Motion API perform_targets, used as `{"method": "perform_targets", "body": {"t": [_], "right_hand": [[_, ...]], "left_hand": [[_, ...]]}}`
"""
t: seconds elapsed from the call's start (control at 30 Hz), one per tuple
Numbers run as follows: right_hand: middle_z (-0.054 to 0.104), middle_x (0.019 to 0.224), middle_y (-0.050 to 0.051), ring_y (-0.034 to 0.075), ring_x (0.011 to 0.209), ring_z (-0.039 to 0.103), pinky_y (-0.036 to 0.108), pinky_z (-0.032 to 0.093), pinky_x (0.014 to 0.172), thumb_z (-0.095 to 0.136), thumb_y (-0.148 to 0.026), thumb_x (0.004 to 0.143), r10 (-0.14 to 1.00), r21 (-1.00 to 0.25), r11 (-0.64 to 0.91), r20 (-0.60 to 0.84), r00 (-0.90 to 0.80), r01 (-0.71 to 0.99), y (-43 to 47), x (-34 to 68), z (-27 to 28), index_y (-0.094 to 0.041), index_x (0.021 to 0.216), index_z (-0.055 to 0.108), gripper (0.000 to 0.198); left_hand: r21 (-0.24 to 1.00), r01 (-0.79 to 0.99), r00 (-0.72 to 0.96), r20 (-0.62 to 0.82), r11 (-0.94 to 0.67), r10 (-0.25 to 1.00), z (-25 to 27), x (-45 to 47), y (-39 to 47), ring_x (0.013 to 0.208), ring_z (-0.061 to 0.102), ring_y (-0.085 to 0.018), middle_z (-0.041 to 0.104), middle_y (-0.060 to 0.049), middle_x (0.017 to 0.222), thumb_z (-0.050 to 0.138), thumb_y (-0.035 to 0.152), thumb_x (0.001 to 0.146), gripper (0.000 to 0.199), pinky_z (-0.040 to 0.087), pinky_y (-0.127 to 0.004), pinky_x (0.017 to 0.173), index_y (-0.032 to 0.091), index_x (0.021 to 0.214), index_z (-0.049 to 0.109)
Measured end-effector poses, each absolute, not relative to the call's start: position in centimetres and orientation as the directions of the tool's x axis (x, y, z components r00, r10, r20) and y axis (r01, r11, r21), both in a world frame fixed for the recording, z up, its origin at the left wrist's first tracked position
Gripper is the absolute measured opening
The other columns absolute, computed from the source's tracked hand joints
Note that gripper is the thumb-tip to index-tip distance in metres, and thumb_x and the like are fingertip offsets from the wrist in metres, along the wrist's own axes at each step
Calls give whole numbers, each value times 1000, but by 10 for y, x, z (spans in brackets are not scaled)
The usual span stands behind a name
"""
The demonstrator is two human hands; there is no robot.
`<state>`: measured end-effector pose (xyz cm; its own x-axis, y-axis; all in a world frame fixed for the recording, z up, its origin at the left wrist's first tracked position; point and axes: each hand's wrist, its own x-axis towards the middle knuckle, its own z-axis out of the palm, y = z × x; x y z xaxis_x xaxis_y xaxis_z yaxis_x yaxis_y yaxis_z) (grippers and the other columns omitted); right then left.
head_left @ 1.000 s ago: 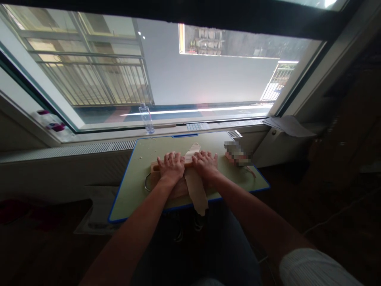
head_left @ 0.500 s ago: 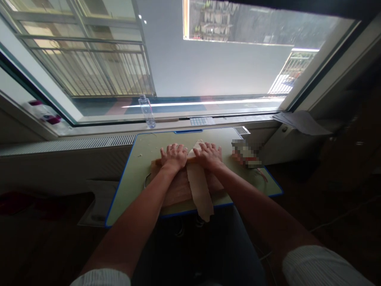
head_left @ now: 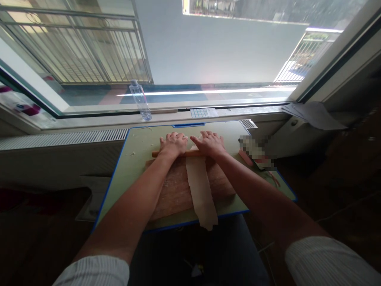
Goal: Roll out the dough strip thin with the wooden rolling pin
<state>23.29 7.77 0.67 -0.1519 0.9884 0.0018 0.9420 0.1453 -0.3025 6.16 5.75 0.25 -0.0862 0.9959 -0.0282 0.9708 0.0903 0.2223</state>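
Note:
My left hand (head_left: 173,143) and my right hand (head_left: 210,143) lie palm down on a thin wooden rolling pin (head_left: 191,153), fingers stretched forward and apart. The pin is at the far edge of a wooden board (head_left: 175,188). Under it runs a long, flat strip of dough (head_left: 201,186) between my hands. Its near end hangs past the front edge of the small table (head_left: 127,169). The far end is partly hidden by my right hand.
The green table has a blue rim. A blurred-out object (head_left: 257,153) lies at its right side. A clear bottle (head_left: 140,100) stands on the windowsill by a gridded sheet (head_left: 204,113). Papers (head_left: 312,115) lie at the right, and a radiator grille (head_left: 65,138) runs left.
Both hands have pushed the rolling pin a little farther away from me, to the board's far edge. More of the board and dough strip shows. The camera view has shifted slightly.

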Motion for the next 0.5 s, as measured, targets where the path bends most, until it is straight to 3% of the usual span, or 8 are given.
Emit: {"method": "perform_targets", "body": {"t": [0.33,0.5], "right_hand": [[56,163,18,39,146,51,61,33,124,34,-83,104,987,-278,162,28,-160,947,63,235,6,-22,158,58,85],[59,161,16,37,143,51,58,33,122,33,-79,106,979,-217,189,111,-169,958,31,239,0,-24,157,57,79]], "left_hand": [[220,971,-90,-12,91,996,7,66,40,145,51,-35,58,-11,161,26,52,109,57,34,-66,125,31,145,66],[195,976,-110,35,101,993,3,72,12,142,54,-33,62,-9,157,30,52,110,53,37,-61,123,33,140,68]]}}
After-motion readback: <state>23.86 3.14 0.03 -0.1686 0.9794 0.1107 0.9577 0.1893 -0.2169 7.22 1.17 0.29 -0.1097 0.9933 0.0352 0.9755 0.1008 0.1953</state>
